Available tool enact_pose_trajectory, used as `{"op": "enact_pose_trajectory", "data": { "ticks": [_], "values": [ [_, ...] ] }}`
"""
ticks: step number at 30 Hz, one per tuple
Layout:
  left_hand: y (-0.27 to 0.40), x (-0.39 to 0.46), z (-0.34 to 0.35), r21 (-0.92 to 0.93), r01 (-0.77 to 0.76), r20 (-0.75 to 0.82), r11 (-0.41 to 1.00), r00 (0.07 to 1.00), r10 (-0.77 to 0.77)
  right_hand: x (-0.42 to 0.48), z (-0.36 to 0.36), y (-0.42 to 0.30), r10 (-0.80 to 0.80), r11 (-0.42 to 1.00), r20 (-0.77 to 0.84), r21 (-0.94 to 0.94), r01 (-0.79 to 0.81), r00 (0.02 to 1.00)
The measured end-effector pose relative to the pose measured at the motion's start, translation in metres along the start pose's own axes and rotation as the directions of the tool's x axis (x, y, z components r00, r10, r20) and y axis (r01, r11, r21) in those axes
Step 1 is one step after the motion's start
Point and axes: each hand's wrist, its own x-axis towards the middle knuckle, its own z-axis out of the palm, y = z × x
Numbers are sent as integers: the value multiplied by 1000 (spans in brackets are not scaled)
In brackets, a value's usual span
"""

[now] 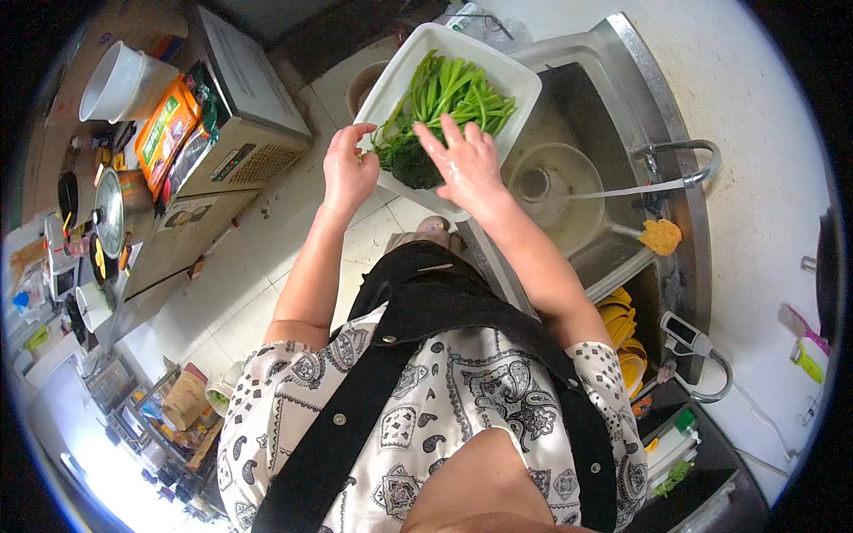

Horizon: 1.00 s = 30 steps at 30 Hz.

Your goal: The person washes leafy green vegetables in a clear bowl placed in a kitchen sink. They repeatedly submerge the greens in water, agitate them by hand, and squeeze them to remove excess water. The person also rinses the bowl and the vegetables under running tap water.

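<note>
A white plastic tub (pixel 516 76) holds long green stems with dark leaves, likely a leafy vegetable (pixel 460 86); its far corner reaches over the sink's edge. At the tub's left side is my left hand (pixel 350 163), fingers curled near the rim; whether it grips the rim is unclear. Wet and with spread fingers, my right hand (pixel 463 156) is over the greens, at the tub's near side. To the right, water runs from a curved metal faucet (pixel 703 166) into a round basin (pixel 586 166) standing in the steel sink (pixel 610 116).
A yellow sponge (pixel 660 237) lies by the sink's back edge. Yellow dishes (pixel 620 320) fill the neighbouring sink compartment. On the left, a metal cabinet (pixel 246 126) carries food packets (pixel 170 130) and a lidded pot (pixel 116 206). A second faucet (pixel 716 373) stands lower right.
</note>
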Motion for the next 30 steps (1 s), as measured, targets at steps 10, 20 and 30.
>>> {"op": "enact_pose_trajectory", "data": {
  "ticks": [10, 20, 30],
  "values": [
    [-39, -11, 2, -109, 11, -66, 994, 998, -18, 35, 57, 1, -316, 948, 60, -3, 317, 947],
    [-40, -4, 4, -86, 103, 21, 991, 995, -101, 1, 23, 29, 315, 124, -143, 986, 109, 938],
    [-28, 8, 19, 28, -223, 71, 975, 973, 220, -89, 26, 105, 695, -629, 127, 584, 513, 708]
  ]
}}
